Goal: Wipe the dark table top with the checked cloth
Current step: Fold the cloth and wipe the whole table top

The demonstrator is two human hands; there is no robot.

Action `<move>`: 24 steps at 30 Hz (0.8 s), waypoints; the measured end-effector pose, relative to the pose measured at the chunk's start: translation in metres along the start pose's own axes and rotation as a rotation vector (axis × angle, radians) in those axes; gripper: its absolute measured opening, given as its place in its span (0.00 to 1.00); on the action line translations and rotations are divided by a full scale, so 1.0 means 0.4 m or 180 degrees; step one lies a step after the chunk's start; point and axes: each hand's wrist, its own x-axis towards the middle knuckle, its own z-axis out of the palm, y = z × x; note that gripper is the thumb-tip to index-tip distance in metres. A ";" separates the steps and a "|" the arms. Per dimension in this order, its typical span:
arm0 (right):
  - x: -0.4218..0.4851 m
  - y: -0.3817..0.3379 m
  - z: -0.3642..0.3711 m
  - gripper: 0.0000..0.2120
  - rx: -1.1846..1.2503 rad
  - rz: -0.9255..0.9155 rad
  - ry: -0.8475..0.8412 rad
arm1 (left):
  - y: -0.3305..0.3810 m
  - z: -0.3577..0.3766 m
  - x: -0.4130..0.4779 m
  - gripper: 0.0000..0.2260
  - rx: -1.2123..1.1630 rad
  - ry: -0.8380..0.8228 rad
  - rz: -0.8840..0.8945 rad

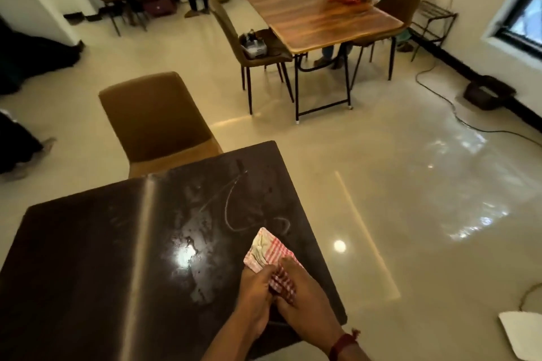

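The dark table top (pixel 93 258) fills the lower left, smeared with damp streaks and a bright lamp reflection. A red-and-white checked cloth (pixel 268 249) lies bunched on it near the right edge. My left hand (pixel 255 287) and my right hand (pixel 296 287) sit side by side on the near end of the cloth, both gripping it and pressing it to the table. The far part of the cloth sticks out beyond my fingers.
A brown chair (pixel 155 120) stands against the table's far edge. Farther off, a person wipes a wooden table (pixel 316 12) flanked by chairs. Another person stands at the back. A cable (pixel 457 117) runs over the glossy floor on the right.
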 end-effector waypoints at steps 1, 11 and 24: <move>0.008 0.014 -0.027 0.30 -0.0087 -0.0144 -0.0014 | -0.007 0.030 -0.005 0.14 -0.0027 0.0064 0.0053; 0.153 0.047 -0.172 0.32 -0.0301 -0.0974 -0.0464 | 0.002 0.177 0.031 0.13 -0.0762 0.0529 0.0389; 0.413 0.086 -0.233 0.39 -0.1141 -0.0924 -0.1194 | 0.014 0.337 0.188 0.32 -0.2636 0.0829 0.0883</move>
